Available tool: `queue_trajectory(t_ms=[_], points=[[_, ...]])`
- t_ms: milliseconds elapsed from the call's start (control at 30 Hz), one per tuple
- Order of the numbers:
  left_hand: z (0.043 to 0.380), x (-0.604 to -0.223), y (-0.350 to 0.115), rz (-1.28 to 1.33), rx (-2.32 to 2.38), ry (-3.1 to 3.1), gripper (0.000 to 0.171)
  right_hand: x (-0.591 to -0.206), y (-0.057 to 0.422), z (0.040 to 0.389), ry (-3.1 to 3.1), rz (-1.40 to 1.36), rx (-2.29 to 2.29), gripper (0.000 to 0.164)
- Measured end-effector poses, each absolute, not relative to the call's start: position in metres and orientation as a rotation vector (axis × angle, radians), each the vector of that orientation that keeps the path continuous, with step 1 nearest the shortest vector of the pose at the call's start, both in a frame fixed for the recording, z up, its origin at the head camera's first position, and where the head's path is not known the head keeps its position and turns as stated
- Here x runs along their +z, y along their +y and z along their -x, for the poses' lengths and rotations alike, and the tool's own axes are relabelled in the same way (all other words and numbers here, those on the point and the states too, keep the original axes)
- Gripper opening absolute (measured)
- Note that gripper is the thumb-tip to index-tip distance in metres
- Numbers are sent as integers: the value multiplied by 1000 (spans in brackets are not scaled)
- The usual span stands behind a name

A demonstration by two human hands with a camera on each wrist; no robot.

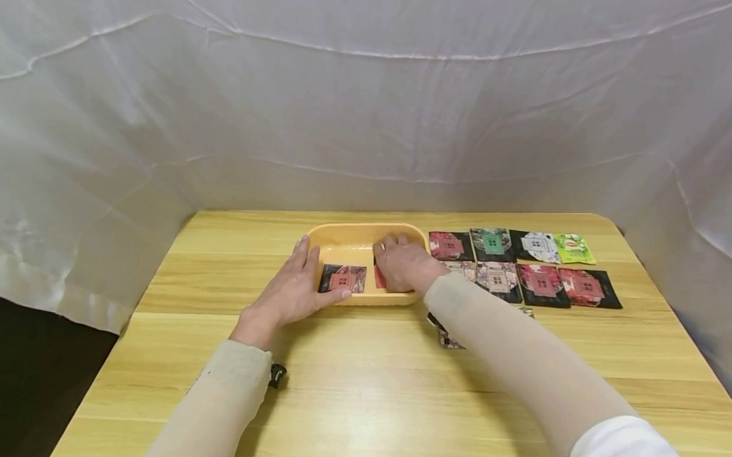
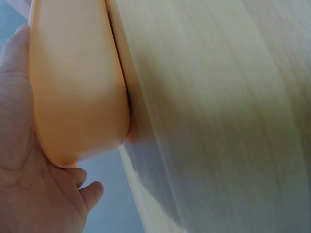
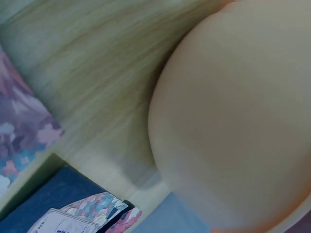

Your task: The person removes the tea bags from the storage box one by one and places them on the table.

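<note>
An orange plastic tray (image 1: 369, 299) stands toward the back of the wooden table. My left hand (image 1: 289, 290) holds its left end, thumb over the near rim and fingers along the outer wall; the left wrist view shows the palm against that wall (image 2: 80, 87). Inside the tray, at the left, lies a dark tea bag packet (image 1: 344, 278) with a red label. My right hand (image 1: 402, 262) reaches into the right half, fingers bent down over a red tea bag packet (image 1: 380, 277). The hand covers most of that packet, and its fingertips are hidden.
Right of the tray, several tea bag packets (image 1: 492, 244) lie in two rows, a green one (image 1: 574, 248) at the back row's end. More packets (image 1: 449, 339) lie partly under my right forearm. A small black object (image 1: 277, 375) is beside my left wrist. White cloth (image 1: 361, 119) hangs behind the table.
</note>
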State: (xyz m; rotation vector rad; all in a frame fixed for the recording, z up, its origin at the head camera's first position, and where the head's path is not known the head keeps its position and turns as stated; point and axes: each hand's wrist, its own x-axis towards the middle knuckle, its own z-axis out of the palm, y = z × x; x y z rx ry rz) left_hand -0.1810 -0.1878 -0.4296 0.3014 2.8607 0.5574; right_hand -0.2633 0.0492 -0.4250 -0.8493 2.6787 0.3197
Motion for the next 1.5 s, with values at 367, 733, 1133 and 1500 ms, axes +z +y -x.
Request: queue_trajectory(t_ms=[367, 733, 1133, 1500], points=[[181, -430, -188, -294, 562, 2850, 130, -426, 52, 265, 2683, 812, 235, 77], [182, -429, -188, -304, 560, 2858, 129, -427, 54, 264, 2692, 799, 166, 85], [181, -430, -187, -285, 569, 2842, 127, -417, 55, 264, 2629, 835, 48, 101], [181, -430, -188, -288, 570, 2847, 129, -398, 63, 261, 2669, 855, -87, 109]])
